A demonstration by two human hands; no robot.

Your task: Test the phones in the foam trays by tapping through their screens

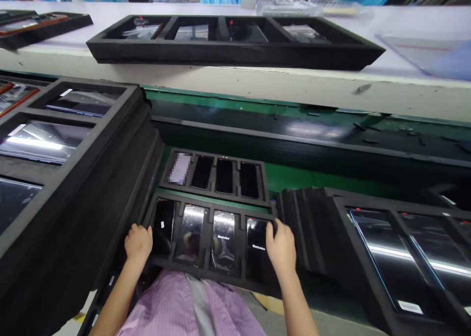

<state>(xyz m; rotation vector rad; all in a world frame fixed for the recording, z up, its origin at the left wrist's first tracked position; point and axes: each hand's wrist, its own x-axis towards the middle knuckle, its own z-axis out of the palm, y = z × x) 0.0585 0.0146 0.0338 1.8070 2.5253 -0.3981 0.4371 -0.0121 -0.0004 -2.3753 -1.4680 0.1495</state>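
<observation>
Gripping opposite ends of the phone tray (208, 206), left hand (139, 242) and right hand (281, 245) hide its corners.

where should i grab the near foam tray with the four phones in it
Take the tray by its two short end walls, left hand from the left and right hand from the right, where both hands sit now. It is long, shallow and flat, with phones lying face up in open slots, so an end grip likely keeps it level.
</observation>
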